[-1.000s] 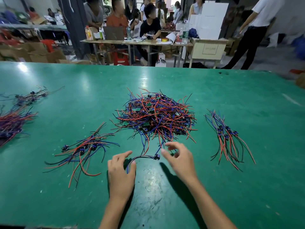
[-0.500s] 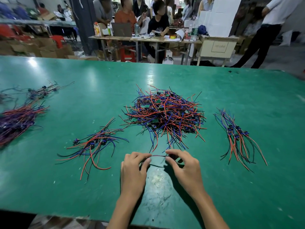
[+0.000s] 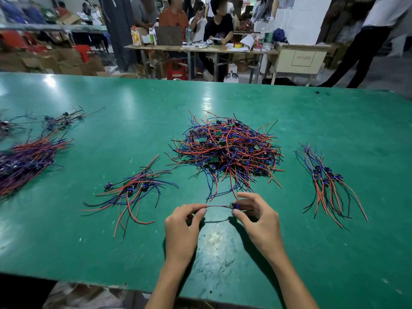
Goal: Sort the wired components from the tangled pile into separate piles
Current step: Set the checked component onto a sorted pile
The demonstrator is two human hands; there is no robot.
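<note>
Wired component (image 3: 233, 205) half hidden by both hands' grip

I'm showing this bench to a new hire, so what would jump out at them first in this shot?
First the tangled pile of red and blue wires, heaped mid-table on the green table. Next, nearer the camera, the left hand and right hand stretching one wired component between pinching fingers. Smaller sorted piles flank it: one near left, one right, and a bigger one at the far left edge.
</note>
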